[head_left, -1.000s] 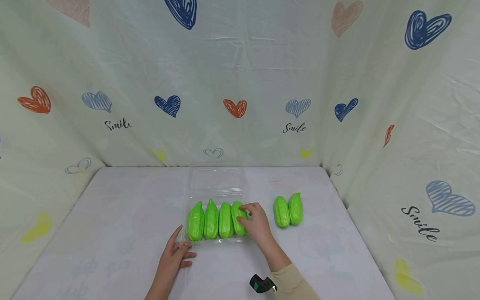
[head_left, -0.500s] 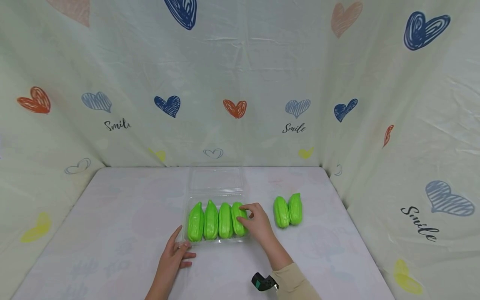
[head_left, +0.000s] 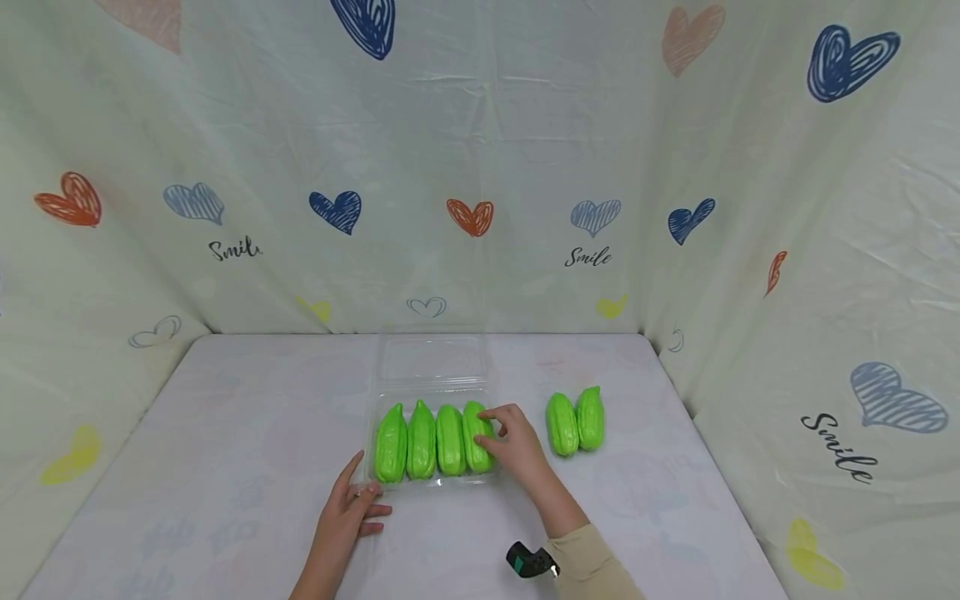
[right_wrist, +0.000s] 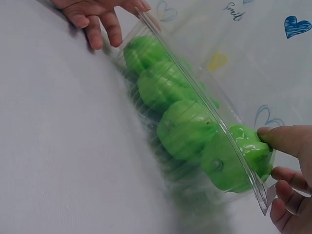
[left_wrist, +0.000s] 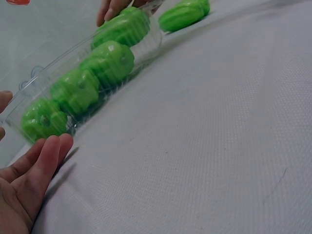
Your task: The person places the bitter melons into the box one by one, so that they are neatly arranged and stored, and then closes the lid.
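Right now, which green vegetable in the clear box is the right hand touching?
The rightmost green vegetable in the clear box: the right hand pinches it, while the other three sit untouched.

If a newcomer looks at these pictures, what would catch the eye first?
Probably the four bright green pieces lined up in the clear box, with the right hand on the rightmost. Two more lie together on the table, right of the box. Behind, coloured hearts mark the pale cloth.

1. Box (head_left: 432, 387): clear, smooth, shiny plastic with ribbed walls.
2. Gourds (head_left: 422, 442), inside it and at right: glossy, ridged skins.
3. Tablecloth (head_left: 255, 433): matt, finely woven texture.
4. Curtain (head_left: 420, 133), far side: creased, slight sheen.
5. Sleeve (head_left: 591, 562), near right: matt cloth.
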`<move>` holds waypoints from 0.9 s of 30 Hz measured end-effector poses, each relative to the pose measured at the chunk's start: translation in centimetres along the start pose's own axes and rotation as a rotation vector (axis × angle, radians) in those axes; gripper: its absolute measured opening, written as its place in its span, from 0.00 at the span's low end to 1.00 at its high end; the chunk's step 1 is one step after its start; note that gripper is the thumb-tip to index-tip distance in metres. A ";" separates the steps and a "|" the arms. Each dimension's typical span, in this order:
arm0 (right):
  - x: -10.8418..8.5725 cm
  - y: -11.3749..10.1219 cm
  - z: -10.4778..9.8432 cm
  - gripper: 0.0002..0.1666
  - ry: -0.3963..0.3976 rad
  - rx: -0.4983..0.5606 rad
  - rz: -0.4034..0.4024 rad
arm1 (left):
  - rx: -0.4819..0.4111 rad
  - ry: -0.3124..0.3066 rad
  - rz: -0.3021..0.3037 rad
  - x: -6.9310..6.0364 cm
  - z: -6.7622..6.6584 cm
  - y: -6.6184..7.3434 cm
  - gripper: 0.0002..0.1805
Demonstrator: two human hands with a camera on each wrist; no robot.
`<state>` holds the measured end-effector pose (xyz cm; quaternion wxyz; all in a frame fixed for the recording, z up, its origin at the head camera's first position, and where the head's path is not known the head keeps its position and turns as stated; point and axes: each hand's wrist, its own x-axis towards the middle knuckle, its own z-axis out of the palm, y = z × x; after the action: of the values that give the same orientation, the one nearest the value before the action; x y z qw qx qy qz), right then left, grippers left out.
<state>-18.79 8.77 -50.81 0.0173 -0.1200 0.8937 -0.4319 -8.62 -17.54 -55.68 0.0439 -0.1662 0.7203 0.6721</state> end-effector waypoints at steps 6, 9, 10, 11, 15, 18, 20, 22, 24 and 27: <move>0.1 0.3 -0.2 0.20 -0.034 -0.021 -0.018 | 0.001 -0.002 0.003 0.0 0.0 0.0 0.39; 0.2 0.4 -0.2 0.18 -0.044 -0.033 -0.037 | 0.001 -0.003 0.003 0.0 0.0 0.0 0.39; 0.2 0.3 -0.3 0.17 -0.048 -0.037 -0.041 | 0.000 -0.003 0.003 0.0 0.0 0.0 0.39; 0.2 0.3 -0.3 0.17 -0.053 -0.039 -0.040 | -0.002 -0.003 0.003 0.0 0.0 0.0 0.39; 0.3 0.1 -0.5 0.18 -0.079 -0.042 -0.032 | -0.010 -0.004 0.000 0.0 0.0 0.0 0.39; 0.3 -0.2 -0.6 0.19 -0.096 -0.038 -0.023 | -0.012 -0.004 -0.002 0.0 0.0 0.0 0.39; 0.3 -0.4 -0.7 0.21 -0.100 -0.040 -0.026 | -0.010 -0.004 -0.001 0.0 0.0 0.1 0.39; 0.3 -0.5 -0.8 0.21 -0.104 -0.047 -0.021 | -0.009 -0.004 -0.002 0.0 0.0 0.1 0.39; 0.4 -0.5 -0.8 0.21 -0.106 -0.058 -0.021 | -0.007 -0.002 -0.004 0.0 0.0 0.1 0.38; 0.4 -0.6 -0.9 0.22 -0.109 -0.080 -0.021 | -0.006 -0.002 -0.008 0.0 0.1 0.1 0.38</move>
<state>-19.20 8.96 -49.73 0.0564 -0.1534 0.9067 -0.3889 -8.64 -17.48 -55.55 0.0469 -0.1686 0.7175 0.6742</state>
